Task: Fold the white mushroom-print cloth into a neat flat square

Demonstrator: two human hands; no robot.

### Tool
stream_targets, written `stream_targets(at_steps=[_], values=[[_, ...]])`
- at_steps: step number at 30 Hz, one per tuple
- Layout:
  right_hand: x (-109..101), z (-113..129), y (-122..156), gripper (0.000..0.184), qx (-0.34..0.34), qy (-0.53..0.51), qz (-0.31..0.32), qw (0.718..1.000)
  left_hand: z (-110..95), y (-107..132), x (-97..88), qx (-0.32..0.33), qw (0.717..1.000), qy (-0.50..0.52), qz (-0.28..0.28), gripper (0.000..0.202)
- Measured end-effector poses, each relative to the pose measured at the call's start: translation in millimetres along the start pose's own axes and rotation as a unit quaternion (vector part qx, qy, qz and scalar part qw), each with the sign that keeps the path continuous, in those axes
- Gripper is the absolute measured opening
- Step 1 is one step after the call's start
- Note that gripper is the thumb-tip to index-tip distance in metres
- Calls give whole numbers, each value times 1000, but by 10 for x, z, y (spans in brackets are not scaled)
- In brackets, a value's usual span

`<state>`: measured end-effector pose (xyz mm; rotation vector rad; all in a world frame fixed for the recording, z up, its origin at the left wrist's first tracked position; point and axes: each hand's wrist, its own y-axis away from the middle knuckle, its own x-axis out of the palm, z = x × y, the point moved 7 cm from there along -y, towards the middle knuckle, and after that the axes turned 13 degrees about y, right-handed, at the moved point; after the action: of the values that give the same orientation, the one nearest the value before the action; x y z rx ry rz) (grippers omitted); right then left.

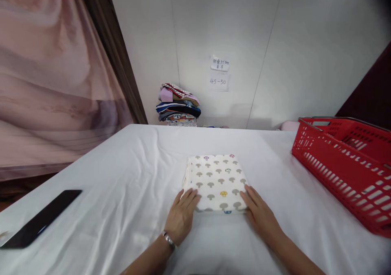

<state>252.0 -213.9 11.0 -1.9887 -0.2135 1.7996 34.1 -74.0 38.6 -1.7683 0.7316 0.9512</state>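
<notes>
A folded white cloth [217,181] printed with grey mushrooms and a few coloured ones lies flat in front of me, its layered edges showing on the left side. My left hand [181,214] rests on its near left corner, fingers stretched out over the fabric. At the near right corner, my right hand [261,212] lies with extended fingers touching the cloth's edge. Neither hand grips anything. A silver bracelet [169,240] circles my left wrist.
White wrinkled fabric covers the table [122,185]. A red plastic basket [342,169] stands on the right. A flat black object [42,218] lies on the left. Beyond the far edge rises a pile of folded cloths [179,106], near paper notes [219,81] on the wall.
</notes>
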Motion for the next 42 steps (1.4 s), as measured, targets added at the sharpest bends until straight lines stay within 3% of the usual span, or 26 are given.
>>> stream_targets(at_steps=[6, 11, 13, 16, 19, 22, 25, 31, 35, 38, 42], values=[[80, -34, 105, 52, 36, -14, 20, 999, 16, 57, 0, -27, 999, 35, 28, 62], [112, -106, 137, 52, 68, -120, 77, 987, 84, 70, -33, -109, 977, 173, 63, 68], [117, -178, 127, 53, 98, -217, 115, 964, 155, 64, -42, -143, 951, 267, 65, 66], [125, -342, 69, 56, 189, -369, 153, 897, 398, 29, -82, -251, 894, 371, 9, 48], [143, -478, -56, 61, 290, -426, 168, 840, 674, -28, -111, -389, 850, 350, -56, 38], [175, -517, -248, 66, 346, -422, 172, 820, 780, -173, -23, -459, 839, 292, -4, 48], [249, -495, -440, 72, 360, -415, 185, 815, 837, -318, 67, -487, 829, 274, 32, 54], [336, -494, -640, 77, 334, -426, 194, 818, 926, -385, 149, -518, 805, 287, 39, 65], [286, -621, -570, 80, 348, -473, 172, 791, 767, -288, 239, -509, 800, 315, 46, 66], [280, -685, -444, 80, 359, -468, 202, 782, 609, -233, 283, -484, 807, 335, 43, 66], [252, -717, -384, 79, 355, -414, 229, 806, 549, -205, 276, -466, 826, 312, 55, 68]])
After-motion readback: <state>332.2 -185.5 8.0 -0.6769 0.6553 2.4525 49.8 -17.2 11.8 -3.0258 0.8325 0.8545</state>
